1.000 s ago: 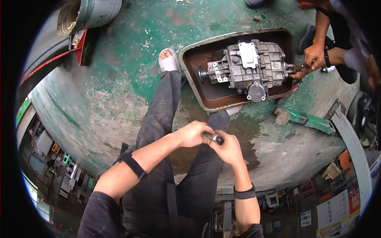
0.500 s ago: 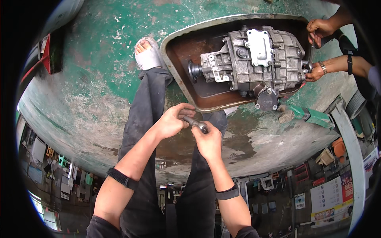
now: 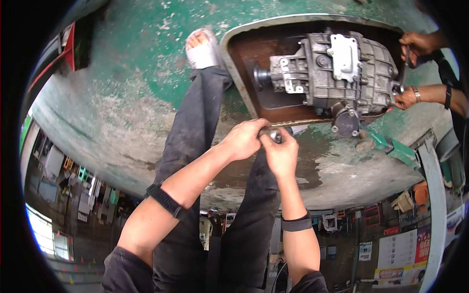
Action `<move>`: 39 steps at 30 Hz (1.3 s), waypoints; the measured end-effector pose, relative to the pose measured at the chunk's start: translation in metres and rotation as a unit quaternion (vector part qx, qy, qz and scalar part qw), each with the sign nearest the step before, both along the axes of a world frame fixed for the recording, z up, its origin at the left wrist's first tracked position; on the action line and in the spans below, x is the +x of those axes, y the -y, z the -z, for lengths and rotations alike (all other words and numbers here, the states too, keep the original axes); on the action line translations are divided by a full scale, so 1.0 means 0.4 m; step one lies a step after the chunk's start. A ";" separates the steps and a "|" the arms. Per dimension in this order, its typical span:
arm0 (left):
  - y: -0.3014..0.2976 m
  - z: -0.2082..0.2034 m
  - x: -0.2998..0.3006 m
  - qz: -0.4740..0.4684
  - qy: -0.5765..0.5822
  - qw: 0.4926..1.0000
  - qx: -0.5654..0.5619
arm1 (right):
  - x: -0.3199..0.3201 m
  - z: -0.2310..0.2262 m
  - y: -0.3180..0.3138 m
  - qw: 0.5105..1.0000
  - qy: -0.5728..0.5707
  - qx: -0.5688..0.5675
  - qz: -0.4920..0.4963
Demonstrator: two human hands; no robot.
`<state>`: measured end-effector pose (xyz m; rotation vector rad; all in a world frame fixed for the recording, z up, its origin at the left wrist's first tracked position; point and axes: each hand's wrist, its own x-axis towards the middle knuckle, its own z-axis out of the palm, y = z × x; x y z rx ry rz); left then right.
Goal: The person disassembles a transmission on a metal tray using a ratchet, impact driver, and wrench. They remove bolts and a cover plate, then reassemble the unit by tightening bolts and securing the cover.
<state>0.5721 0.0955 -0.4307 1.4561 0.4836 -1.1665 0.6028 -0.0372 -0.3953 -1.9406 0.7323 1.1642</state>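
The left hand [image 3: 245, 138] and right hand [image 3: 282, 153] hide most of the metal tool [image 3: 277, 136].

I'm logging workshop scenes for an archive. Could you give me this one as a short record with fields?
Left hand: closed on a metal tool
Right hand: closed on the same tool, near its round end
Main object: grey metal casing with a pale cover plate
Container: tray holding the casing
Other person: two hands near the casing's right end
Floor: worn green paint, bare patches
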 end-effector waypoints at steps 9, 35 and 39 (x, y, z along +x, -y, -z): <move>-0.099 0.022 0.073 0.055 0.029 0.998 0.031 | -0.019 0.007 -0.015 0.990 0.021 0.102 0.092; -0.229 0.053 0.077 0.168 0.044 0.985 0.017 | -0.009 0.027 -0.119 0.987 -0.040 0.117 0.105; -0.234 0.051 0.080 0.199 0.024 0.980 -0.010 | -0.007 0.024 -0.115 0.989 -0.045 0.107 0.094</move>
